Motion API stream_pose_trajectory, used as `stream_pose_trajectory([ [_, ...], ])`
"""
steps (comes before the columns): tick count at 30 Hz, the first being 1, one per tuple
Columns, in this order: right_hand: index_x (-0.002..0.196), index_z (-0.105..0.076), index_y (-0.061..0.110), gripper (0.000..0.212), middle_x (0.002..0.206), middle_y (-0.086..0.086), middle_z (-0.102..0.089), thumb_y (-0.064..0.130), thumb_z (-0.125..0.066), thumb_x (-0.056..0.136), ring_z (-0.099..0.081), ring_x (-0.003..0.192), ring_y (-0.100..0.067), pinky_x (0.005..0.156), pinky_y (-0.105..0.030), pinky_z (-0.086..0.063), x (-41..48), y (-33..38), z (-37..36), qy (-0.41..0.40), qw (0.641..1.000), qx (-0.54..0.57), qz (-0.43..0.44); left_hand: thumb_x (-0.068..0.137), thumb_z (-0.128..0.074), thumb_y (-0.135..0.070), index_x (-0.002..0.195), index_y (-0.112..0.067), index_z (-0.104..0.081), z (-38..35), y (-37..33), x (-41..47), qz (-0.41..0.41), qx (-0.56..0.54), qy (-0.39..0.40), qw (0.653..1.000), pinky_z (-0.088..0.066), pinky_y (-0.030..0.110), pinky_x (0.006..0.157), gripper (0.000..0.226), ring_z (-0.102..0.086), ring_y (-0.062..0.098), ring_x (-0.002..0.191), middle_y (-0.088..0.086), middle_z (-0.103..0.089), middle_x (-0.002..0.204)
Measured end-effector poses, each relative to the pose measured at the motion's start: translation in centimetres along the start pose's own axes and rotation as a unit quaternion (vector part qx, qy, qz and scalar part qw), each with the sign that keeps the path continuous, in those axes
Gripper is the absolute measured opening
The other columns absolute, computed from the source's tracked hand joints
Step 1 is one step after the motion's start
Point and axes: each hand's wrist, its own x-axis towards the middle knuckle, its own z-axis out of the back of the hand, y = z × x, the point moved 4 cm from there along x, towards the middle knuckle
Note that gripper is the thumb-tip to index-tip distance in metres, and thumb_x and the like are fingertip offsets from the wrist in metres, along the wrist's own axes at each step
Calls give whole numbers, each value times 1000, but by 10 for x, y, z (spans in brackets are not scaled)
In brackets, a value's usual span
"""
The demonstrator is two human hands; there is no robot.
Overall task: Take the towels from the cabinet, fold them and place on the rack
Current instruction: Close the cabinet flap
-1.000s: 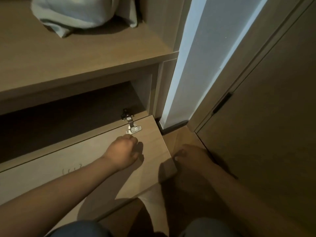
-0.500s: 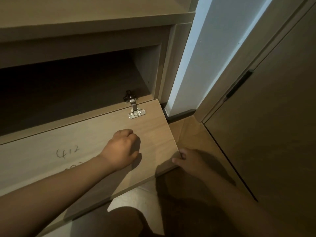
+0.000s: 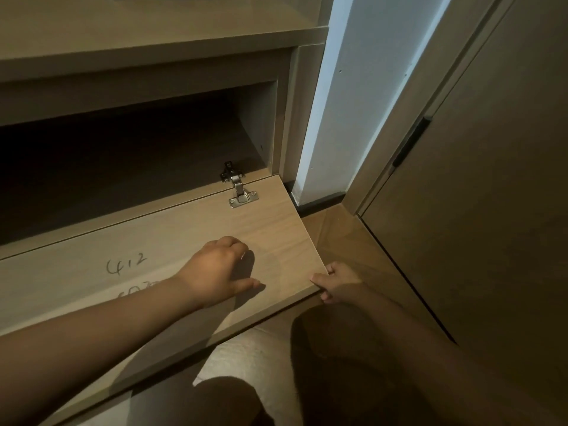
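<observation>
Pinching the front right corner of the door (image 3: 276,229) with right hand (image 3: 338,284), thumb on top, fingers beneath; resting left hand (image 3: 215,272) on its face, fingers curled, holding nothing. Could slip off, dropping the door and straining the hinge (image 3: 239,192). No towels visible inside the dark cabinet (image 3: 258,124).

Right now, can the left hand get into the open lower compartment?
Probably yes. The flap door is folded down, the left hand rests on its inner face just before the lower compartment, and nothing visible lies between. The right hand grips the door's corner. Its inside is dark.
</observation>
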Motion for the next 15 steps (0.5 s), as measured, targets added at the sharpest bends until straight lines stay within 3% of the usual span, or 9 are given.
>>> stream_pose_trajectory([
  [6,120,-53,6,32,120,-8,-59,27,-59,97,-62,104,-17,57,-15,-54,-27,9,16,9,995,99,28,80,-57,-66,134,-23,-49,8,-19,-12,-39,13,-6,999,-44,29,99,70,-46,15,121,-3,-46,139],
  [12,116,-55,9,32,115,-8,-62,33,-60,96,-63,104,-21,71,-24,-56,-44,19,24,-10,994,103,41,77,-56,-70,133,-25,-49,14,-32,-20,-51,12,3,999,-45,28,97,72,-46,13,116,-5,-48,134],
  [15,116,-56,8,31,108,-7,-62,30,-62,95,-64,94,-17,61,-20,-54,-50,26,29,-18,991,126,33,75,-59,-71,135,-26,-47,15,-34,-21,-47,29,16,998,-44,29,100,77,-45,15,121,-4,-45,138],
])
